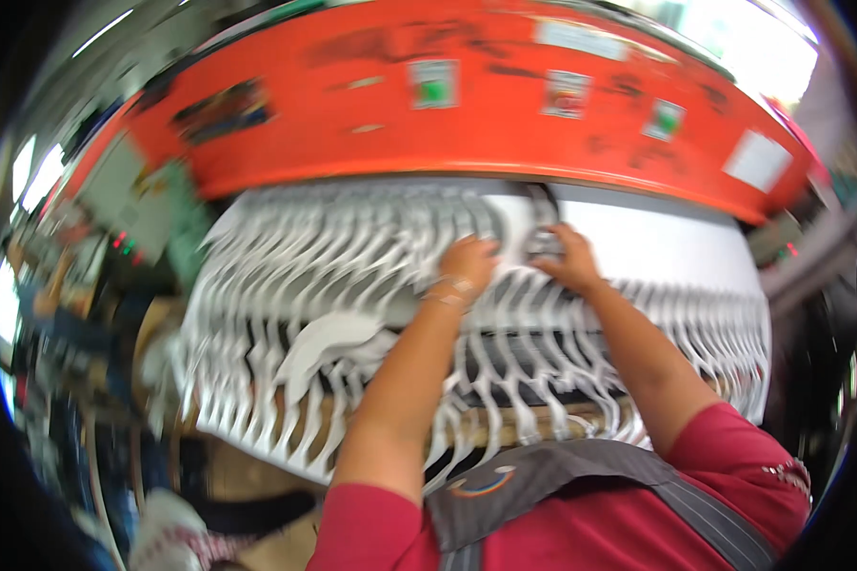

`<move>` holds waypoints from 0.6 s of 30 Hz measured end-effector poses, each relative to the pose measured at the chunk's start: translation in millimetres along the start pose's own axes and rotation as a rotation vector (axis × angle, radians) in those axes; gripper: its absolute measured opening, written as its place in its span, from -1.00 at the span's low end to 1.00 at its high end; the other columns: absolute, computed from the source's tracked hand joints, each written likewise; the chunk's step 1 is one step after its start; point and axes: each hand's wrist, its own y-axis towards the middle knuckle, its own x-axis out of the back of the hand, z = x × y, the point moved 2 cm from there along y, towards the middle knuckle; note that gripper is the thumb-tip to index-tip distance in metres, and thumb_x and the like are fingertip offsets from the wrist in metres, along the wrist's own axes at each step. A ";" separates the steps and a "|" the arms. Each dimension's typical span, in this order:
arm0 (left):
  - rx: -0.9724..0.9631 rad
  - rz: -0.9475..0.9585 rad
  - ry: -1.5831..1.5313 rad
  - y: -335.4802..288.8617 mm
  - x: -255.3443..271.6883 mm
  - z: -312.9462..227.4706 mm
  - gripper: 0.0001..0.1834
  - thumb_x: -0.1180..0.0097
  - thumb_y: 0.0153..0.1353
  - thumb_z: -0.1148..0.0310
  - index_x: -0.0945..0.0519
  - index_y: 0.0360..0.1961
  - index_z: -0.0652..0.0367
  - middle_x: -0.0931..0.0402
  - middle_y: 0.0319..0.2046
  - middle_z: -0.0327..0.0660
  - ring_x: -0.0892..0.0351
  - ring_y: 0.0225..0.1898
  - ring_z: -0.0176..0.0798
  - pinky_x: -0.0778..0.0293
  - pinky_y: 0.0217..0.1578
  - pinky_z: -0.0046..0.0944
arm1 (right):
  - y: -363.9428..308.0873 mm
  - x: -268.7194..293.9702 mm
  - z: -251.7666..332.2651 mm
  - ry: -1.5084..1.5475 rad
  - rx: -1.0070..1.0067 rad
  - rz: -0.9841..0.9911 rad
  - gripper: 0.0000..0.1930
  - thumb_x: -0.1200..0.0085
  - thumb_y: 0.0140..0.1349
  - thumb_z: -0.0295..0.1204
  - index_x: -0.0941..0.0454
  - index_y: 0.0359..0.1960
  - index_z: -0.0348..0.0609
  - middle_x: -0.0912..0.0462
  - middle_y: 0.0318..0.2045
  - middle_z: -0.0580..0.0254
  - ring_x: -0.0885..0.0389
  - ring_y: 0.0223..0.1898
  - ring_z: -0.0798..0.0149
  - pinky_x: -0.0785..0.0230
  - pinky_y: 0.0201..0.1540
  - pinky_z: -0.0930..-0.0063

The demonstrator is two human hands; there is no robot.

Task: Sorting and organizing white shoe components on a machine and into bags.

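Apparently the step in hand was arranging one piece at the inner end of the far row, a judgement only, since motion blur smeared the middle. The narrow dark strip (pixel 542 202) stood between the hands, near the middle of the surface's far edge, its lower end close to the right fingers. The left hand (pixel 470 263) was beside the last curved white pieces (pixel 371 228) of that row, fingers bunched narrow; couldn't tell if they pinched anything. The right hand (pixel 568 259) had thumb and fingers bent in a half-open curve around the strip's lower end; grip or mere touch, couldn't tell.

The far row ran from the far left corner to about mid-edge; beyond it the white surface (pixel 657 233) showed toward the far right corner. A second band of curved strips (pixel 505 352) ran along the near edge, under both forearms, and a broad white crescent (pixel 328 343) lay over its left part. An orange-red panel (pixel 371 143) rose behind the far edge.

Next move likely called for lining the strip up with its neighbours, fingertips light, forearms kept off the near band.
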 end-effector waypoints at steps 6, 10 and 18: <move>-0.124 -0.049 0.029 -13.7 -33.3 -10.9 -0.54 -0.28 0.02 0.07 -0.64 -0.08 0.08 -0.56 -0.23 -0.12 -0.42 -0.09 0.05 -0.34 -0.02 -0.06 | -6.5 26.6 -23.7 -0.168 -0.137 0.062 -0.45 -0.40 -0.19 -0.12 -0.49 -0.15 -0.06 -0.48 -0.20 0.09 -0.44 0.00 0.01 -0.19 0.15 0.14; -0.067 -0.012 0.044 -11.6 -25.2 -17.0 -0.43 -0.30 -0.04 0.01 -0.60 -0.03 0.10 -0.55 -0.22 -0.15 -0.41 -0.10 0.01 -0.33 -0.03 -0.04 | 0.1 17.0 -3.9 -0.088 -0.099 -0.022 -0.49 -0.43 -0.24 -0.17 -0.51 -0.29 -0.16 -0.51 -0.26 0.00 -0.47 -0.09 -0.04 -0.32 -0.01 0.21; 0.002 -0.059 0.138 -18.9 -23.0 -24.0 -0.44 -0.24 -0.03 -0.09 -0.63 -0.05 -0.01 -0.49 -0.25 -0.24 -0.37 -0.10 -0.11 -0.27 -0.07 -0.09 | -0.3 -10.8 16.9 -0.173 0.050 0.032 -0.51 -0.43 -0.24 -0.16 -0.49 -0.32 -0.12 -0.53 -0.20 0.04 -0.44 -0.02 -0.06 -0.22 0.06 0.07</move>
